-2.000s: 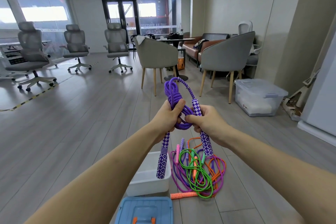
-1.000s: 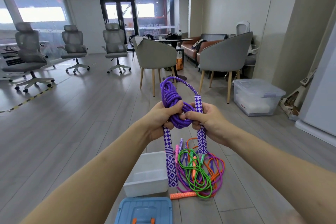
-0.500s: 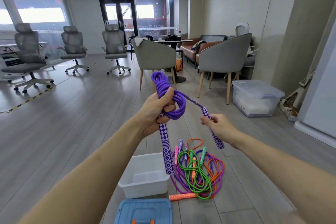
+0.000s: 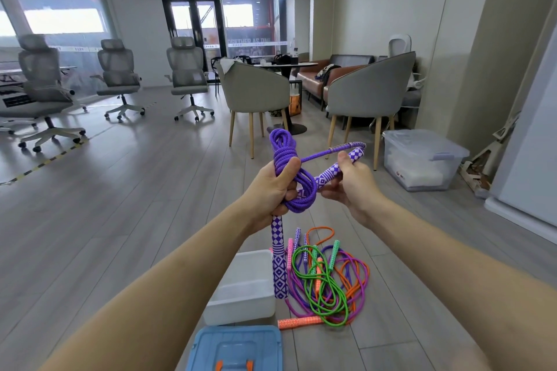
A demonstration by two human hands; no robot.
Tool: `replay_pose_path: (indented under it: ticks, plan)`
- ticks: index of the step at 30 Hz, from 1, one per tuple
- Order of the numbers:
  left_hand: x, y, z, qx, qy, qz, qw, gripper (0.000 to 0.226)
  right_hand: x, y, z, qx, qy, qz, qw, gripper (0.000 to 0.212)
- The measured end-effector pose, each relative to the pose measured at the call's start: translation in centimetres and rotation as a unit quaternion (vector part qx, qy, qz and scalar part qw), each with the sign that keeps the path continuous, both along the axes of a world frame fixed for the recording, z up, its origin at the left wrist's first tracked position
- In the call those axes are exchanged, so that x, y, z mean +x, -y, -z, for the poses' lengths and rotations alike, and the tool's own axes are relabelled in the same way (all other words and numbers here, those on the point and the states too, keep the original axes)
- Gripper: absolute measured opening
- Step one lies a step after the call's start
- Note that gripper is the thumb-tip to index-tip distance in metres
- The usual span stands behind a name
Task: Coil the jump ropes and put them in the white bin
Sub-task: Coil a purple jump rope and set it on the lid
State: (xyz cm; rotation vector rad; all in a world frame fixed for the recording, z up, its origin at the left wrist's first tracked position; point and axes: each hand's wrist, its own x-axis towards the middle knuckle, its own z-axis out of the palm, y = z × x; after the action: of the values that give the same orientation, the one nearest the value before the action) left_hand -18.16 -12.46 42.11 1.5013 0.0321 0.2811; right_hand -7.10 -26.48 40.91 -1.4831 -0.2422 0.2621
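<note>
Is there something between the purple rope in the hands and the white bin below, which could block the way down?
Nothing visible blocks it. The purple rope is held up by the left hand and the right hand. The white bin stands open below; its blue lid lies beside it on the floor.

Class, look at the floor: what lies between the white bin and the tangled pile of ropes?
In the head view, the purple rope's hanging handle crosses between bin and pile.

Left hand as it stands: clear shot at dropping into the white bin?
Probably yes. The white bin sits open-topped on the floor right below the left hand, nothing between them. But that hand grips the purple rope coil, and the right hand holds its other handle.
</note>
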Motion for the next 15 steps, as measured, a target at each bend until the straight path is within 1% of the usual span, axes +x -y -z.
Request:
replay_pose_path:
  ticks: [3, 6, 8, 15]
  plan:
    - [0.15, 0.25, 0.11, 0.048, -0.001, -0.058, 0.997, 0.027, -0.38, 0.43, -0.38, 0.013, -0.011, 0.015, 1.0, 0.039]
    - [0.15, 0.36, 0.29, 0.115, 0.002, -0.082, 0.99, 0.028, -0.74, 0.8, -0.61, 0.047, -0.049, 0.007, 0.998, 0.034]
    - [0.12, 0.48, 0.37, 0.141, 0.002, -0.084, 0.987, 0.029, -0.89, 0.93, -0.77, 0.066, -0.071, 0.002, 0.995, 0.033]
    - [0.2, 0.33, 0.31, 0.112, 0.001, -0.058, 0.992, 0.031, -0.95, 0.88, -0.37, 0.096, -0.148, -0.018, 0.984, 0.033]
